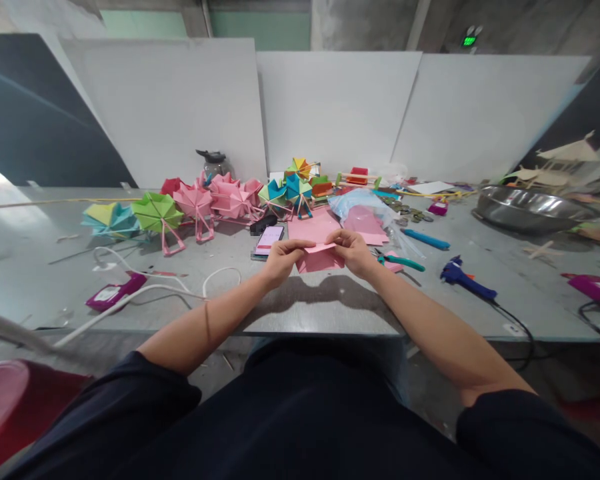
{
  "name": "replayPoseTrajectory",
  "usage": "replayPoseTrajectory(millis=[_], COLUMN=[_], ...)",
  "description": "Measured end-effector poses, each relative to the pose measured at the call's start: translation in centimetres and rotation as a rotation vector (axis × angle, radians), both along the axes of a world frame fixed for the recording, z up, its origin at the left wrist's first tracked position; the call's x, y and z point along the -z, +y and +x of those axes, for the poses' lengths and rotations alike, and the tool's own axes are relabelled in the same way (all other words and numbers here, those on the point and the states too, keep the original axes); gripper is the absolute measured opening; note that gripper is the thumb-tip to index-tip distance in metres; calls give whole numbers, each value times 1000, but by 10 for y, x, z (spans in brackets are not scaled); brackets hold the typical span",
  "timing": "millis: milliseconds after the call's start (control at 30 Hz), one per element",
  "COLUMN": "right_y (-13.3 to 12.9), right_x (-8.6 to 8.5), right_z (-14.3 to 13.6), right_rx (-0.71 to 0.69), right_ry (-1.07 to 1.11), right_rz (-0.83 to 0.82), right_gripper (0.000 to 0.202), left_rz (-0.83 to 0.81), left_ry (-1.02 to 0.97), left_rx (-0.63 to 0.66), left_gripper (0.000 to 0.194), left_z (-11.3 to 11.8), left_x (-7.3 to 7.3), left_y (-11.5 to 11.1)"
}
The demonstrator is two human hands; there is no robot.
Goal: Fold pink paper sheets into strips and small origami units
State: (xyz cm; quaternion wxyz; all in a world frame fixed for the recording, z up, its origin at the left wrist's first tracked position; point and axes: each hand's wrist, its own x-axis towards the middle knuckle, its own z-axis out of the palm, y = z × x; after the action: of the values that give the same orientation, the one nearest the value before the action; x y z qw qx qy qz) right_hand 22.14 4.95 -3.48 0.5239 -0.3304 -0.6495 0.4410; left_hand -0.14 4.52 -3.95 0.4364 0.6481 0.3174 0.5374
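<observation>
A folded sheet of pink paper [321,261] is held just above the front of the table. My left hand [281,261] pinches its left upper corner, thumb against fingers. On the opposite side, my right hand [354,254] grips the right corner the same way. A crease or folded flap runs along the top between my thumbs. Behind it lies a larger pink paper sheet [305,227] on the table. Left of that rests a phone [269,241] with a lit screen. Teal-handled pliers [403,261] lie close to my right hand.
Folded paper umbrella shapes, such as a green one [157,213] and a pink one [195,203], line the back left. At right are a blue glue gun [467,280] with a cord, a steel bowl [535,210] and a blue stick-like tool [427,239]. A white cable [130,291] crosses the left side.
</observation>
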Motion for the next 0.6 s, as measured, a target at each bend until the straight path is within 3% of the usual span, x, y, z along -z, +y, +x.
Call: replayPoseTrajectory(millis=[233, 433, 600], right_y=[-1, -3, -2], right_x=[-3, -4, -1], right_z=[4, 9, 10], right_rx=[14, -15, 5], right_ry=[-30, -165, -317], right_rz=[57, 188, 432], right_gripper=[12, 24, 26], left_rz=[51, 211, 248], left_ry=[11, 142, 223], left_rx=[26, 74, -69], left_gripper=[22, 22, 27], left_z=[-2, -10, -7], left_x=[-1, 2, 6], left_y=[-2, -4, -5])
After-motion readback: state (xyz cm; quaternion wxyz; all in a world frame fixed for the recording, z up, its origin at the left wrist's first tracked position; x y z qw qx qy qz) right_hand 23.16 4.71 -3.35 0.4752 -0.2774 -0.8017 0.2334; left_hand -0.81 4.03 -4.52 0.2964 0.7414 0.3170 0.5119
